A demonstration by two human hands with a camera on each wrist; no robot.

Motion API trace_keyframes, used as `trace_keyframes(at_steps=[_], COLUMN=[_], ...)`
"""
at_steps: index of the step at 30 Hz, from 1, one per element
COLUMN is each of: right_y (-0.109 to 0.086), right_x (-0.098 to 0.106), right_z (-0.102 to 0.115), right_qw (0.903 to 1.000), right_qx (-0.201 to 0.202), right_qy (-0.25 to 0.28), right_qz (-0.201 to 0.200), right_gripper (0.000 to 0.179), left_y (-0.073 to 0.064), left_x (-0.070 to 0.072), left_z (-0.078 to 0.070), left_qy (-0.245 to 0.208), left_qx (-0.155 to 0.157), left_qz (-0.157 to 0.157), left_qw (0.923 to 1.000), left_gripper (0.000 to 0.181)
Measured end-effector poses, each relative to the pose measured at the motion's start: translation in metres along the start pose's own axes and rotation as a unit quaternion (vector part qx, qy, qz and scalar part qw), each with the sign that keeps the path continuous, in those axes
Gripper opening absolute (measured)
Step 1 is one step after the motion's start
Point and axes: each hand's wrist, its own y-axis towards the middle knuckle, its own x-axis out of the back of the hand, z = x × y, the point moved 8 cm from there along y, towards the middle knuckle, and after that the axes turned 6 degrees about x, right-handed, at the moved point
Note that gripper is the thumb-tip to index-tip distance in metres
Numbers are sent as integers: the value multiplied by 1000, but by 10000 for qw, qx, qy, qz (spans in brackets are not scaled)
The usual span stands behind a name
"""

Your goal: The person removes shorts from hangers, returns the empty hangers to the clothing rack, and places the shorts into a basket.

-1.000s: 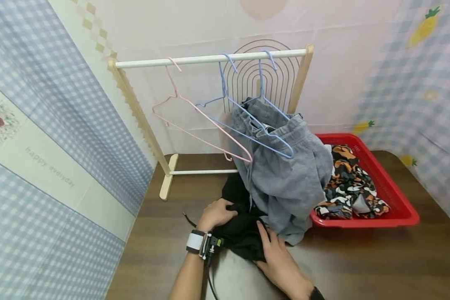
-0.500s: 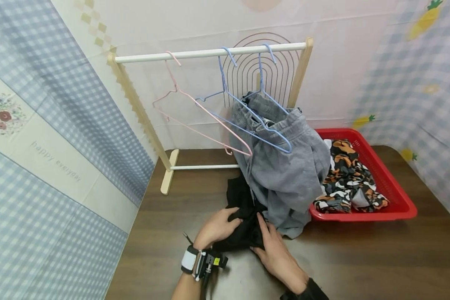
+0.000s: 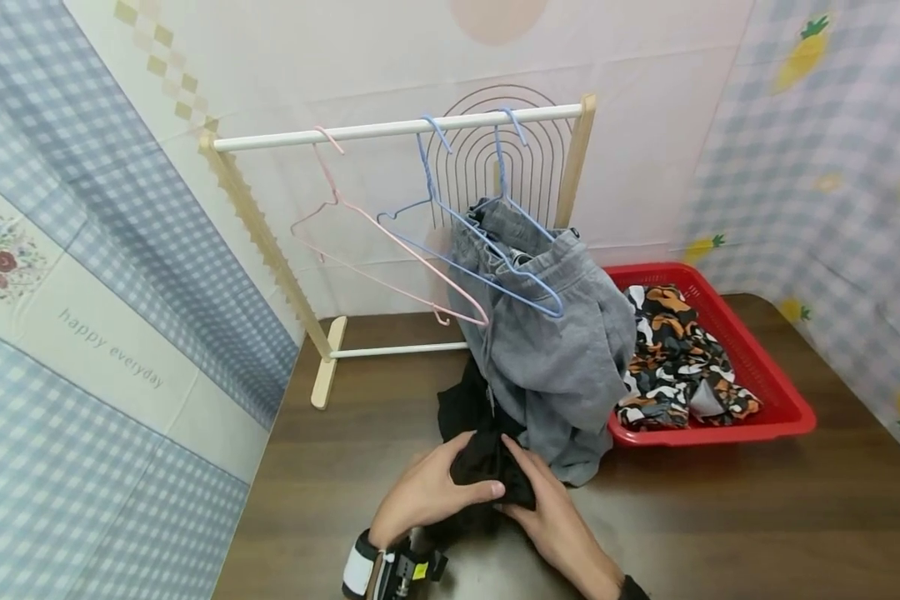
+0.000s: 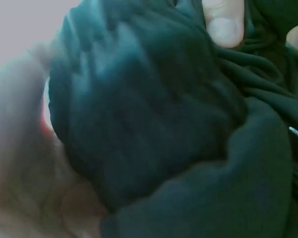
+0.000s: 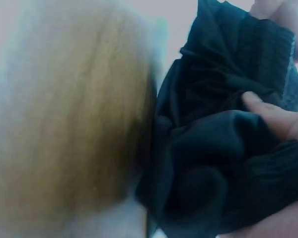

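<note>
Fingers (image 5: pixel 280 120) on bunched dark garment (image 5: pixel 198 144); ribbed band (image 5: pixel 268 57) upper right.

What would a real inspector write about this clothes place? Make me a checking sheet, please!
Surface: brown table, wood-grained.
Job's things: black garment, bunched up; grey garment on a blue hanger; pink hanger, bare, on the rack.
Clutter: red basket beside the grey garment, patterned clothing inside.
Hands: left hand and right hand both hold the black garment in their fingers.
Cables: nothing seen clearly; black device at the left wrist.
Surroundings: printed cloth behind and on both sides.
</note>
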Motion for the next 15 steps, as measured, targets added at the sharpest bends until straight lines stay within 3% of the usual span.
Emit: trace_keyframes(at_steps=[4, 7, 12, 15], right_y=[-6, -11, -21, -27], right_x=[6, 10, 18, 23], right_z=[-4, -4, 4, 10], right_qw=[9968, 9944, 9891, 9796], right_qx=[-62, 62, 655, 1164], right_qy=[740, 986, 1222, 1513], right_qz=[-304, -377, -485, -622], right_gripper=[87, 88, 93, 95], left_y=[-10, -16, -22, -22], left_x=[5, 8, 13, 12], left_z=[-12, -22, -40, -48], left_qy=[135, 179, 47, -316], left_qx=[-164, -377, -907, -1192], left_qz=[-157, -211, -217, -9], left_qw=[9997, 9989, 9956, 9924], left_gripper=[74, 69, 49, 43])
